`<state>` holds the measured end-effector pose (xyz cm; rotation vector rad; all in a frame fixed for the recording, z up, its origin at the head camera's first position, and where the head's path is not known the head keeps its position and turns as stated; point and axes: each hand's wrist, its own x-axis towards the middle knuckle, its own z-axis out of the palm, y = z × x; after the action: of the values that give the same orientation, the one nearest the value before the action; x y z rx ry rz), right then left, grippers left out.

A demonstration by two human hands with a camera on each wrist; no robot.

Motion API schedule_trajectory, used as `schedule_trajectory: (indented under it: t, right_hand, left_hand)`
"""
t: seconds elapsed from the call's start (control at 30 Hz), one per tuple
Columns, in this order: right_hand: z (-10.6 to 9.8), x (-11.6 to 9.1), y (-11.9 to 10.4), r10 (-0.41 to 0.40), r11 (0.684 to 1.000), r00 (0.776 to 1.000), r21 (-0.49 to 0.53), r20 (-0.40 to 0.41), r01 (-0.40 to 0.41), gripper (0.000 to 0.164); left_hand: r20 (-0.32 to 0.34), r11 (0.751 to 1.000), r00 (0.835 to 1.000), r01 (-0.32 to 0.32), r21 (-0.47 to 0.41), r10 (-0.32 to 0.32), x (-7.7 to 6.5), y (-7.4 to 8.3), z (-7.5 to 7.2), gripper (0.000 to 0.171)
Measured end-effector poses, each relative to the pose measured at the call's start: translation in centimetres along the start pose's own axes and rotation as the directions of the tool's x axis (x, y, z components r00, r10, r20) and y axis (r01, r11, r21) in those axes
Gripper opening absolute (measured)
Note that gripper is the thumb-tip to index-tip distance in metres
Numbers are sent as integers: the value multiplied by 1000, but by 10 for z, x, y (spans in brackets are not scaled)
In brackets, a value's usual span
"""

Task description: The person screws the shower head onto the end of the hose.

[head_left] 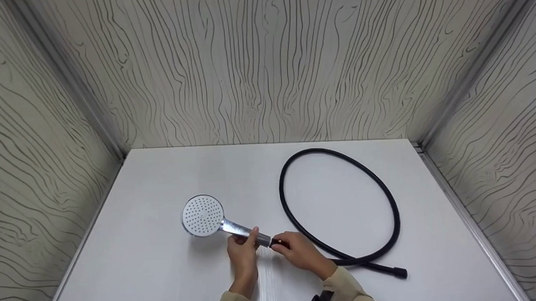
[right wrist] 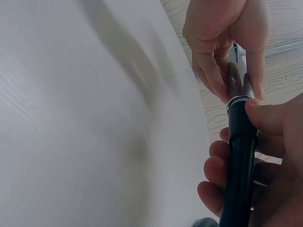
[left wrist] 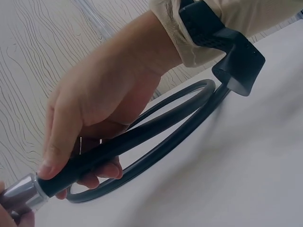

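Observation:
A chrome shower head (head_left: 203, 215) with a round white spray face points up at the left of the table. My left hand (head_left: 243, 258) grips its handle (head_left: 239, 229), thumb on top. At the handle's lower end, my right hand (head_left: 303, 252) pinches the black connector (right wrist: 242, 118) of a shower hose (head_left: 390, 199). In the right wrist view the connector meets the handle's rim end to end. The left wrist view shows the right thumb (left wrist: 52, 161) right at that joint, the other fingers curled under the hose.
The hose lies in one large loop on the right of the white table (head_left: 152, 182). Its other black end (head_left: 400, 272) rests near the front right. Wood-patterned panels (head_left: 255, 65) stand behind and at both sides. A dark wrist mount (head_left: 322, 300) is on the right sleeve.

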<state>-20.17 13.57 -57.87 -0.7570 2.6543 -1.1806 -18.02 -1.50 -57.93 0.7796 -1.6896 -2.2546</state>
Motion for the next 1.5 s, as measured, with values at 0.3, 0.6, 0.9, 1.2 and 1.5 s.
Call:
schedule_trajectory:
  t: [0.3,0.6,0.9,1.2,1.5]
  right_hand:
    - [6,-3,-4,-5,998,994,-61,-110,-2,23]
    - [-2,0,-2,-11,1000,996,13,86,10,24]
    - [1,-4,-5,-9,998,998,-55,-58,5,29]
    - [-7,-3,-2,-84,991,996,-103,9,84,14]
    - [-4,-3,-3,-5,1000,1000,9,-23,5,27]
  left_hand:
    - [16,1000,1000,2,15,-3,0,2,-1,49]
    - [44,999,999,16,38,-18,-2,0,-5,54]
    - [-6,1000,1000,3,-1,-3,-1,2,0,48]
    - [27,1000,999,24,2,-24,-3,2,-1,50]
    - [14,999,1000,23,-35,-23,-2,2,-1,50]
